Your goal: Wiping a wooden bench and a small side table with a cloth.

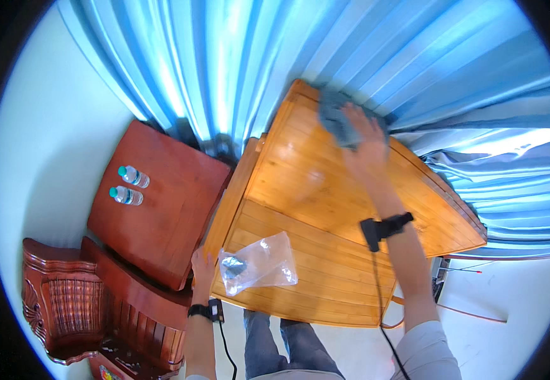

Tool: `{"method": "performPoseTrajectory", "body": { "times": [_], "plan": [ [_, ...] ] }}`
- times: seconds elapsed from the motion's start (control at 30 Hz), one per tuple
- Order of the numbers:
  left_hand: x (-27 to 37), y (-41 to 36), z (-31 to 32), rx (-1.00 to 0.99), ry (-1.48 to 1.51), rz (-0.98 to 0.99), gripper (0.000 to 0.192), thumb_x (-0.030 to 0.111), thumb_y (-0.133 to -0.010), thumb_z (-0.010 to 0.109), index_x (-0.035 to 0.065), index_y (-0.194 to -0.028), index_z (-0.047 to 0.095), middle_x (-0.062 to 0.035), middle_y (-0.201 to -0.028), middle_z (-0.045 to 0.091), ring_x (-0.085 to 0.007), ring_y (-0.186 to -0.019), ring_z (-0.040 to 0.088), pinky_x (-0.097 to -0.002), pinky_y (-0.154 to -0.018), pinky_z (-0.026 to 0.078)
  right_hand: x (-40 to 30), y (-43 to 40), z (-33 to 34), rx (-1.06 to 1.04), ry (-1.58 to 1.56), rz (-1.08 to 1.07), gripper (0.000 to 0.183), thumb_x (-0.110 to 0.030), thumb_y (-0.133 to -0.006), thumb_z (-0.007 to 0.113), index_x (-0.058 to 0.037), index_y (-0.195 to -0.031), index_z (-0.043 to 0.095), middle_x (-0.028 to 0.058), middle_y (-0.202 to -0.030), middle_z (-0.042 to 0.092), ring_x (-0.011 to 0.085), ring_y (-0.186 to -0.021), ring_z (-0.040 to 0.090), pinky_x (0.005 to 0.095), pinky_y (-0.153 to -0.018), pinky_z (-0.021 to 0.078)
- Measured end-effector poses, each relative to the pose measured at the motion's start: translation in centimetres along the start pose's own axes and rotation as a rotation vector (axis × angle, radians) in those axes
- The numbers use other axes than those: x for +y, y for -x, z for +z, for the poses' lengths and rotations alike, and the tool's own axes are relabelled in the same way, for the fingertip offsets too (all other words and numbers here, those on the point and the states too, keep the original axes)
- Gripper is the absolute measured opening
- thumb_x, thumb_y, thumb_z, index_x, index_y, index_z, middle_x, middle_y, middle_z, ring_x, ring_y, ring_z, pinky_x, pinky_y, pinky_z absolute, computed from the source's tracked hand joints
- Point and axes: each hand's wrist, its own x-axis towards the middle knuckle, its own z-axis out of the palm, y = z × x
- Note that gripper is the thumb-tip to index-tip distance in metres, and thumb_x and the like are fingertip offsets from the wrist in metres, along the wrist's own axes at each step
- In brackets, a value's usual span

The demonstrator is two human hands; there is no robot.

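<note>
My right hand (367,147) lies over a grey-blue cloth (336,118) on the far part of a yellow-brown wooden table (303,190); the hand is a little blurred, and whether its fingers grip the cloth does not show. At the table's left edge rests my left hand (202,268), its fingers partly hidden from view. Just right of it, a clear plastic bag (265,266) with a small dark thing inside lies on the nearer planks. Both wrists wear black straps with small devices and cables.
Two water bottles (135,176) (126,195) lie on a red-brown wooden tabletop (166,204) at the left. Below it stands a carved wooden bench (132,289). Blue curtains (265,61) hang against the table's far edges. Thin cords run over the floor at the right.
</note>
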Motion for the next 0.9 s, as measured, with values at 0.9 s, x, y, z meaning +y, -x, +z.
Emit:
{"method": "performPoseTrajectory", "body": {
  "times": [0.9],
  "plan": [
    [-4.2, -3.7, 5.9, 0.258, -0.3, -0.101, 0.024, 0.029, -0.096, 0.056, 0.01, -0.082, 0.06, -0.0085, -0.073, 0.061, -0.0277, -0.063, 0.063, -0.0393, -0.055, 0.052, -18.0, -0.6, 31.0, -1.246, 0.694, -0.324, 0.051, -0.04, -0.087, 0.054, -0.0029, -0.12, 0.066, 0.0203, -0.13, 0.06, 0.0349, -0.126, 0.052, 0.0574, -0.101, 0.0364]
  ]
}}
